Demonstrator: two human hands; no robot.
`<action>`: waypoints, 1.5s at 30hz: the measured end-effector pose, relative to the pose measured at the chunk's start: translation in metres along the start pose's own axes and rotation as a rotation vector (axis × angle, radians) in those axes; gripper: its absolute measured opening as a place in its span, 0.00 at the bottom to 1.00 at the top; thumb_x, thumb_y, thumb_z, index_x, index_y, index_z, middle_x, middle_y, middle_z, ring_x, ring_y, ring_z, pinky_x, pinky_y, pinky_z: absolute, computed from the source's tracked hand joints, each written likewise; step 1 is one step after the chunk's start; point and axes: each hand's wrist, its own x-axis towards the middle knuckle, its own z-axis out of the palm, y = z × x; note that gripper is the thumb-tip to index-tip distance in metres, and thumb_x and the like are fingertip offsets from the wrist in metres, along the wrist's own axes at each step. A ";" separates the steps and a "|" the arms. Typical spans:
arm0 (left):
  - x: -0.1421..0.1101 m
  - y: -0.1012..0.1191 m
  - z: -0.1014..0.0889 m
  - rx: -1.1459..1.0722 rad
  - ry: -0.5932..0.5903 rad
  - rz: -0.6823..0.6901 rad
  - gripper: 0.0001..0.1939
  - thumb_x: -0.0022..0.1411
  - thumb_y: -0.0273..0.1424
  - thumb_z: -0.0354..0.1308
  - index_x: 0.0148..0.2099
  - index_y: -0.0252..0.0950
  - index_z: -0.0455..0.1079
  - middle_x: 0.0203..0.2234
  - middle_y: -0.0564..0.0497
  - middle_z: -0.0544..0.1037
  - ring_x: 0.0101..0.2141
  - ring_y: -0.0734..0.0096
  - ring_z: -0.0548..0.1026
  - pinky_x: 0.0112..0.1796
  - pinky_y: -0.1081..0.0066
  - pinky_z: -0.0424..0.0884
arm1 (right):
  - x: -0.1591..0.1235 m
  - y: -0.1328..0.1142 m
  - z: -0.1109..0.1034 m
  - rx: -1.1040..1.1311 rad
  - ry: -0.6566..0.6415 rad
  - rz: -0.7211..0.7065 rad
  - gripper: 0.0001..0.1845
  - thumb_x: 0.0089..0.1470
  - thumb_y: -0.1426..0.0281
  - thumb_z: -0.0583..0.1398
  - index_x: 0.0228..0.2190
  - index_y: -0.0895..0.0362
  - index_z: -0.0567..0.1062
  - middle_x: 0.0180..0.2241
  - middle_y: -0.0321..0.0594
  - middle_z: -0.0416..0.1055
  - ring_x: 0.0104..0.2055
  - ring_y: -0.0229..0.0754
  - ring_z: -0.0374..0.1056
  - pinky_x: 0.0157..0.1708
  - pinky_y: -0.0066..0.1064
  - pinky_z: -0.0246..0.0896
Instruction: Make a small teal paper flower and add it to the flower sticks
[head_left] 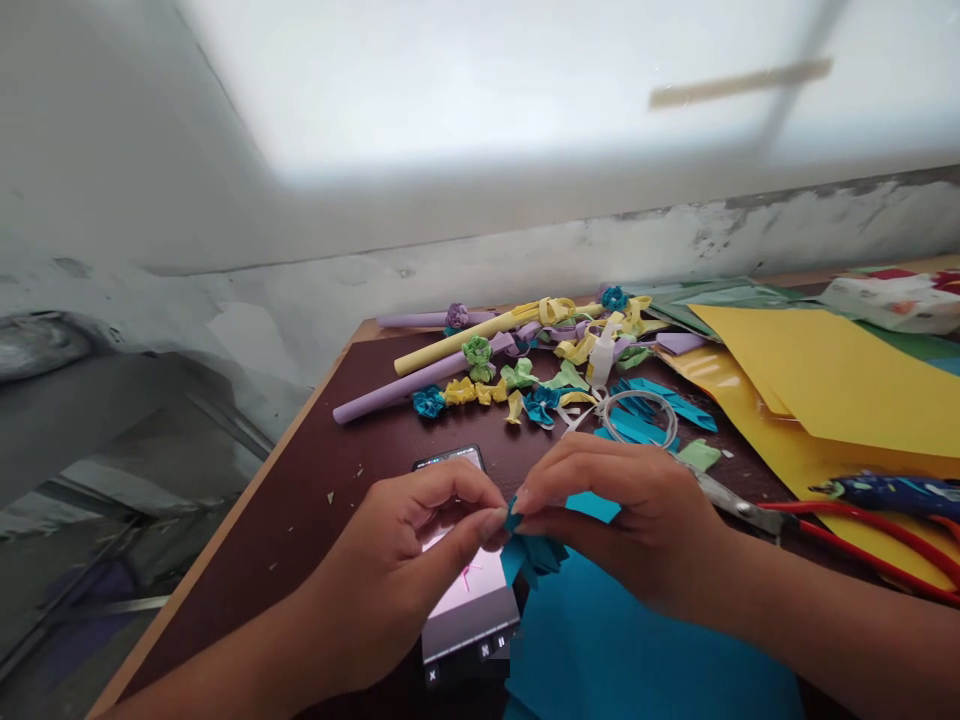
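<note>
Blue paper piece (513, 516) pinched between the fingers of left hand (420, 545) and right hand (637, 515), wrists apart.

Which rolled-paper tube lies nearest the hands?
The front lilac one, with the green paper flower against it; the yellow tube and the other lilac one lie farther back.

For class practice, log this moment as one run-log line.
left hand: pinching folded blue paper piece | right hand: pinching same piece | beneath hands: lit black smartphone | nearby: red-handled metal scissors
</note>
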 end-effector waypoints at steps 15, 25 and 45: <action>-0.005 0.008 0.000 0.130 -0.055 0.033 0.14 0.75 0.40 0.48 0.39 0.40 0.69 0.32 0.54 0.70 0.34 0.71 0.68 0.35 0.71 0.65 | 0.004 -0.005 -0.002 0.173 -0.077 0.283 0.08 0.58 0.66 0.69 0.40 0.52 0.79 0.37 0.34 0.78 0.38 0.35 0.74 0.40 0.26 0.69; -0.006 0.000 0.003 0.170 0.031 0.104 0.14 0.76 0.40 0.48 0.40 0.41 0.70 0.34 0.51 0.71 0.36 0.68 0.71 0.37 0.70 0.67 | 0.006 -0.011 0.000 0.276 -0.053 0.325 0.07 0.57 0.70 0.69 0.39 0.53 0.80 0.37 0.35 0.77 0.39 0.36 0.73 0.41 0.27 0.71; -0.008 -0.001 0.006 0.106 0.097 0.177 0.10 0.74 0.35 0.52 0.38 0.41 0.72 0.32 0.53 0.72 0.34 0.70 0.71 0.36 0.73 0.67 | 0.006 -0.015 0.002 0.298 -0.025 0.346 0.07 0.55 0.71 0.70 0.36 0.54 0.80 0.35 0.35 0.77 0.37 0.36 0.74 0.39 0.25 0.72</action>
